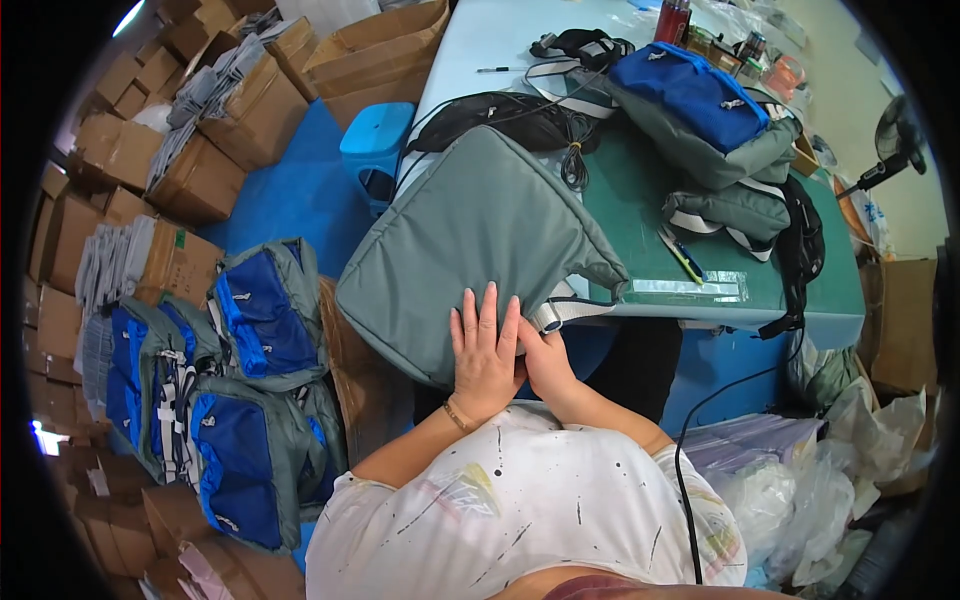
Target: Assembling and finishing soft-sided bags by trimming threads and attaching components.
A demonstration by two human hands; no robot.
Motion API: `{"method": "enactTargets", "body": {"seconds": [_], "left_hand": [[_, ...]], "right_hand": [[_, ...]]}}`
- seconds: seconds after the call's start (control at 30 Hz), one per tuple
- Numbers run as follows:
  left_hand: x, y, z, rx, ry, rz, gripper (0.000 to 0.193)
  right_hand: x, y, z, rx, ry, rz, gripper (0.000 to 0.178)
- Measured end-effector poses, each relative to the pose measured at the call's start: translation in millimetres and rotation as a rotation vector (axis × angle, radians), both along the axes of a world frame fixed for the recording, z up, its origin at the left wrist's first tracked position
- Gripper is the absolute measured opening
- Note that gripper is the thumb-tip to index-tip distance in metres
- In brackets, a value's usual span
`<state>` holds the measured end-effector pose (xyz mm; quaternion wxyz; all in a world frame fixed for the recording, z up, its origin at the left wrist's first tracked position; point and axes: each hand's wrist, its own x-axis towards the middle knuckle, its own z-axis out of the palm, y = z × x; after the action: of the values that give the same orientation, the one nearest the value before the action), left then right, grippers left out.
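- Far off to the left of the left hand, finished grey-and-blue bags lie heaped beside cardboard boxes.
- The left hand lies flat, fingers spread, palm pressed down on the near edge of the grey bag; it grips nothing.
- The grey bag spreads away from both hands, half on the green table, half overhanging toward the person.
- It looks like soft, padded fabric: light, floppy, likely to sag if lifted by one corner, so the firmer seamed edge or strap is the better hold.
- The right hand, touching the left, curls at the bag's edge by the white strap; whether it pinches it, I cannot tell.
- Beyond the right hand lie more bags.
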<state>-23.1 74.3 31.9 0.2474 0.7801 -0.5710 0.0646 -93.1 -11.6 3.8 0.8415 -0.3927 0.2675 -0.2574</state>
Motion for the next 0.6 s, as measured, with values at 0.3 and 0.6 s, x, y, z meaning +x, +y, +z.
{"method": "enactTargets", "body": {"seconds": [0.3,0.6], "left_hand": [[9.5,-0.1,1.8,0.000,-0.102,0.094,0.067],[8.5,0.6,-20.0,-0.082,-0.173,0.176,0.069]], "right_hand": [[-5.5,9.8,-3.3,-0.052,-0.083,0.121,0.023],[-11.7,14.9,-12.7,-0.349,0.095,0.194,0.021]]}}
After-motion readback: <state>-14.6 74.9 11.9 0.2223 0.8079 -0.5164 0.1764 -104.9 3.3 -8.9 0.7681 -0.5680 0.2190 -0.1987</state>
